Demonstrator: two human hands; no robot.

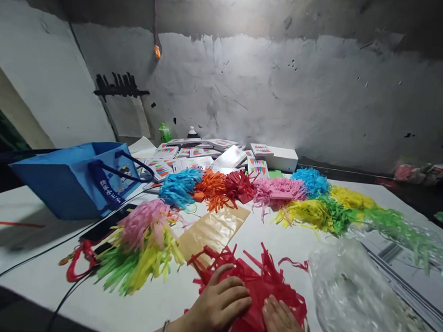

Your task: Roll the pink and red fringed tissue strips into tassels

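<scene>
Head camera looks forward and down, close over the table [34,270].

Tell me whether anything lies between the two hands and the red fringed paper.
Nothing visible does. The left hand and the right hand both lie flat, right on the red fringed paper. The clear plastic bag lies beside it on the right, the tan sheet behind it.

We press both palms flat on a red fringed tissue-paper piece [259,287], our left hand [217,307] beside our right hand [282,323]. A crumpled clear plastic bag [352,296] lies just right of it, a tan cellophane sheet [212,230] behind, and a blue fabric tote bag [76,178] stands far left.
</scene>
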